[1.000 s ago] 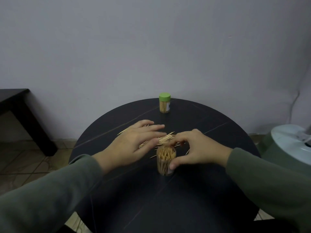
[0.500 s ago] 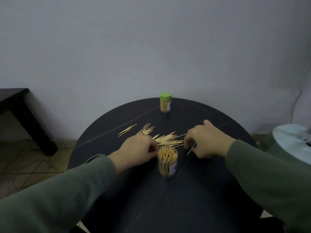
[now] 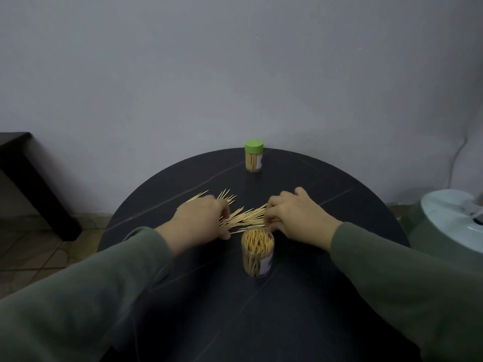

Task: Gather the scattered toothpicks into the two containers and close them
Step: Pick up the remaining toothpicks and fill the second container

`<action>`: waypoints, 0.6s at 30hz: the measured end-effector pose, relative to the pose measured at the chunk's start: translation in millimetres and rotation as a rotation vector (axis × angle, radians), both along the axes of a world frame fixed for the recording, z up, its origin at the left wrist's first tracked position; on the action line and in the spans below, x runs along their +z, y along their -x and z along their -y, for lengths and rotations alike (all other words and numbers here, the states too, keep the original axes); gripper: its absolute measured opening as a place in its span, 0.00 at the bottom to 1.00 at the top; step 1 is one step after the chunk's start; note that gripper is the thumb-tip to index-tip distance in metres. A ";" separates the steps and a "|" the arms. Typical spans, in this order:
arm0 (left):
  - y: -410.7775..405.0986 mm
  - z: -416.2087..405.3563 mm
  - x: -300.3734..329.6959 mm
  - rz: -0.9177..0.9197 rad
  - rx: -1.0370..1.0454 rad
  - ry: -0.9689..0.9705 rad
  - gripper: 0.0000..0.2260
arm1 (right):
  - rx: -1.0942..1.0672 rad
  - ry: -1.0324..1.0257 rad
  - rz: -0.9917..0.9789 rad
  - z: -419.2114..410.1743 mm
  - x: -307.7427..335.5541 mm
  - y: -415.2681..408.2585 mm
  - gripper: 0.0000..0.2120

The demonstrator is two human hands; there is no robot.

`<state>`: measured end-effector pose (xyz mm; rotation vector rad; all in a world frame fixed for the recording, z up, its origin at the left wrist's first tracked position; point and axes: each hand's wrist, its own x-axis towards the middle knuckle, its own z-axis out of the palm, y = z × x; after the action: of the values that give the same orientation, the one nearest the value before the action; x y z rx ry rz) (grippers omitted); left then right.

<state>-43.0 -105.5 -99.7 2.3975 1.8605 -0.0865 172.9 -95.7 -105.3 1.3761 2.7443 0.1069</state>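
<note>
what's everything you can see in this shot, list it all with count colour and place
round table: one, black, centre
open container: one, clear, packed with toothpicks, near middle of table
closed container: one, clear with green lid, far edge of table
loose toothpicks: many, pale wood, scattered between the hands
side table: one, dark, far left
rounded object: one, white, far right
left hand: one, fingers curled onto the toothpicks
right hand: one, fingers curled at the toothpicks
</note>
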 end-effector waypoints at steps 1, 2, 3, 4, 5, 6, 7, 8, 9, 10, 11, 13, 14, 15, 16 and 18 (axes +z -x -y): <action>2.4 -0.6 -1.0 0.001 0.005 -0.015 0.18 | 0.004 -0.023 -0.048 -0.6 -4.5 1.0 0.11; 4.4 -1.4 -1.8 0.005 0.008 -0.022 0.19 | 0.008 -0.046 -0.086 -0.8 -8.2 1.7 0.11; 6.4 -2.1 -2.9 0.006 0.011 -0.022 0.19 | 0.015 -0.067 -0.108 -1.6 -11.3 2.6 0.10; 7.8 -2.7 -3.9 0.004 0.011 -0.022 0.18 | 0.022 -0.078 -0.117 -2.2 -13.4 3.3 0.10; 9.4 -3.0 -4.7 0.000 0.011 -0.025 0.16 | 0.029 -0.080 -0.122 -3.1 -14.6 4.6 0.10; 10.1 -2.9 -5.3 0.003 0.011 -0.029 0.15 | 0.031 -0.077 -0.124 -3.1 -14.9 5.4 0.10; 10.4 -2.5 -5.6 0.010 0.012 -0.034 0.13 | 0.031 -0.075 -0.126 -3.2 -15.0 6.4 0.10; 10.6 -1.8 -6.0 0.016 0.012 -0.039 0.12 | 0.032 -0.077 -0.132 -3.2 -15.3 7.3 0.09; 10.2 -1.1 -6.2 0.017 0.009 -0.046 0.11 | 0.033 -0.083 -0.136 -3.2 -15.7 7.8 0.09; 9.7 -0.5 -6.2 0.015 0.007 -0.052 0.11 | 0.032 -0.090 -0.133 -3.0 -16.1 8.3 0.10; 9.1 0.0 -6.3 0.012 0.004 -0.059 0.10 | 0.028 -0.094 -0.123 -3.1 -16.7 8.8 0.12; 7.6 0.5 -6.0 -0.001 -0.005 -0.075 0.11 | 0.015 -0.090 -0.091 -3.5 -17.2 9.4 0.16; 6.8 0.6 -5.7 -0.010 -0.008 -0.082 0.11 | 0.009 -0.088 -0.072 -3.8 -17.0 9.6 0.17; 6.0 0.7 -5.3 -0.021 -0.008 -0.087 0.12 | 0.005 -0.087 -0.057 -4.0 -16.7 9.6 0.17; 5.3 0.9 -4.9 -0.033 -0.004 -0.088 0.12 | 0.001 -0.082 -0.046 -3.9 -16.2 9.5 0.17; 3.1 2.1 -4.4 -0.060 0.001 -0.090 0.12 | -0.005 -0.079 -0.031 -2.9 -14.8 8.9 0.16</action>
<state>-46.2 -107.6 -104.1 2.4790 1.9313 -0.0777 164.0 -92.8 -120.1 1.4151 2.7904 0.1977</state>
